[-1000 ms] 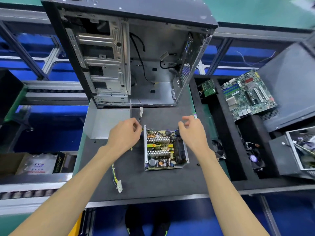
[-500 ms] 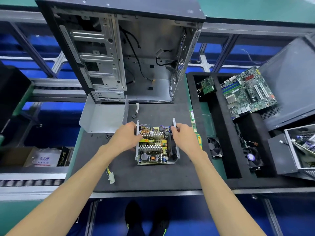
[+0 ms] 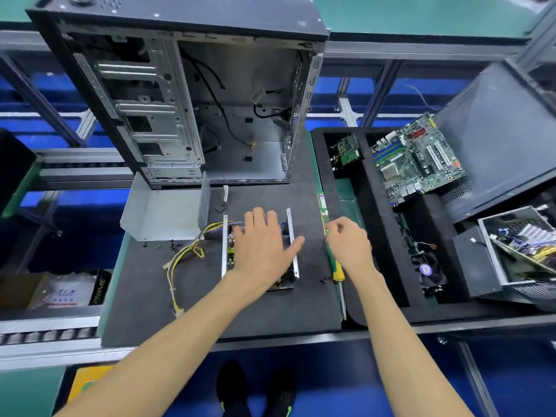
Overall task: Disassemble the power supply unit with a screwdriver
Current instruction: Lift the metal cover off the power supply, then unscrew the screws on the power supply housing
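cover already off at ten o'clock, left hand spread flat on the opened psu mid-mat, right hand loosely curled, empty, over the screwdriver at three o'clock; board likely still to unscrew.

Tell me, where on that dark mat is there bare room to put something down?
Free: the near strip of the dark foam mat, between the opened metal power supply and the front edge. Crowded: left, where yellow wires and small black screws lie.
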A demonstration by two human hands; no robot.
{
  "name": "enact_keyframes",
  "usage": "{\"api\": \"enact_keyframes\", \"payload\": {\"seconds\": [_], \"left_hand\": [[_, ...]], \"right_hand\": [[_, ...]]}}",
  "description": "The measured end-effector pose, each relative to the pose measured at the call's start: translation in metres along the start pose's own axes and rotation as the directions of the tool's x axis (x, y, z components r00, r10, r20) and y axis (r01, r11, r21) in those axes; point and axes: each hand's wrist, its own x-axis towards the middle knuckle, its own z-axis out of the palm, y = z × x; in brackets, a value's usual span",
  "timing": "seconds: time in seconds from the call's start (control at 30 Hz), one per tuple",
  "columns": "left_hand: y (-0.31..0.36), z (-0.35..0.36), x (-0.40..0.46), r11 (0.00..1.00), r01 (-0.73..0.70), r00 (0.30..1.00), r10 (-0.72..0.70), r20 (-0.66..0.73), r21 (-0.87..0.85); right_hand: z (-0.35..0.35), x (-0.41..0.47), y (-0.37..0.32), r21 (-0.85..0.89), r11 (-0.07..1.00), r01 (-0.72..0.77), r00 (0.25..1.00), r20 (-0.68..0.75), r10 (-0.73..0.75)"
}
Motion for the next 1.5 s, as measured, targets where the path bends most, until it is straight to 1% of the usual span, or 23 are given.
{"api": "enact_keyframes", "payload": {"seconds": [0.07,0.13,0.27,0.37,0.47,0.53,0.6,0.67,0.77,0.83,0.87,0.93,1.0,1.07,1.17,1.23,1.37,1.43,1.5], "left_hand": [[0.008,0.010,0.004,0.997,0.061,0.994,-0.064,0.088,0.046],[0.007,0.019,0.008,0.992,0.104,0.978,-0.116,0.171,0.077],[0.008,0.022,0.015,0.991,0.110,0.965,-0.125,0.232,0.078],[0.009,0.019,0.019,0.991,0.133,0.965,-0.137,0.222,0.032],[0.010,0.020,0.016,0.994,0.110,0.986,-0.109,0.128,0.001],[0.010,0.020,0.016,0.995,0.103,0.990,-0.101,0.100,-0.009],[0.008,0.019,0.018,0.994,0.107,0.989,-0.105,0.101,-0.016],[0.006,0.017,0.019,0.996,0.091,0.994,-0.090,0.066,-0.009],[-0.001,0.009,0.018,0.997,0.075,0.994,-0.075,-0.076,-0.007],[-0.013,0.001,0.017,0.993,0.107,0.984,-0.112,-0.141,-0.038],[-0.021,-0.003,0.015,0.989,0.138,0.979,-0.144,-0.142,-0.052],[-0.039,-0.009,0.008,0.971,0.223,0.971,-0.230,-0.069,-0.085],[-0.056,-0.012,-0.001,0.940,0.303,0.953,-0.299,0.051,-0.158],[-0.070,-0.009,-0.009,0.898,0.360,0.931,-0.329,0.157,-0.253],[-0.080,-0.002,-0.014,0.852,0.431,0.887,-0.340,0.313,-0.297],[-0.084,0.002,-0.016,0.845,0.427,0.886,-0.321,0.334,-0.321],[-0.089,0.002,-0.016,0.868,0.367,0.912,-0.264,0.315,-0.334],[-0.092,0.000,-0.015,0.848,0.373,0.910,-0.256,0.325,-0.376],[-0.095,-0.001,-0.015,0.806,0.391,0.907,-0.256,0.334,-0.444]], "right_hand": [[-0.005,0.000,0.013,-0.083,0.996,-0.023,0.999,-0.028,0.021],[-0.007,-0.002,0.026,-0.136,0.990,-0.035,0.999,-0.024,0.033],[0.005,-0.006,0.047,-0.197,0.978,-0.063,0.997,0.026,0.069],[0.017,-0.007,0.057,-0.194,0.978,-0.082,0.996,0.020,0.087],[0.022,-0.008,0.058,-0.167,0.983,-0.076,0.997,-0.027,0.072],[0.022,-0.011,0.054,-0.095,0.994,-0.052,0.995,-0.090,0.043],[0.018,-0.013,0.045,0.010,1.000,-0.014,0.990,-0.143,0.015],[0.012,-0.014,0.033,0.128,0.992,0.010,0.990,-0.141,0.008],[0.005,-0.010,0.009,0.324,0.944,-0.058,0.998,-0.014,0.066],[0.007,-0.007,-0.004,0.369,0.925,-0.092,0.993,0.097,0.060],[0.010,-0.005,-0.009,0.383,0.919,-0.096,0.989,0.141,0.045],[0.020,-0.002,-0.012,0.418,0.901,-0.118,0.976,0.214,0.029],[0.032,-0.002,-0.010,0.478,0.860,-0.180,0.965,0.253,0.061],[0.041,-0.005,-0.008,0.522,0.821,-0.231,0.958,0.270,0.098],[0.052,-0.011,-0.005,0.478,0.845,-0.237,0.950,0.298,0.098],[0.054,-0.014,-0.005,0.422,0.881,-0.214,0.957,0.272,0.102],[0.052,-0.019,-0.003,0.398,0.901,-0.172,0.968,0.236,0.081],[0.051,-0.020,-0.003,0.366,0.915,-0.171,0.966,0.243,0.084],[0.049,-0.022,-0.003,0.322,0.930,-0.180,0.960,0.262,0.095]]}}
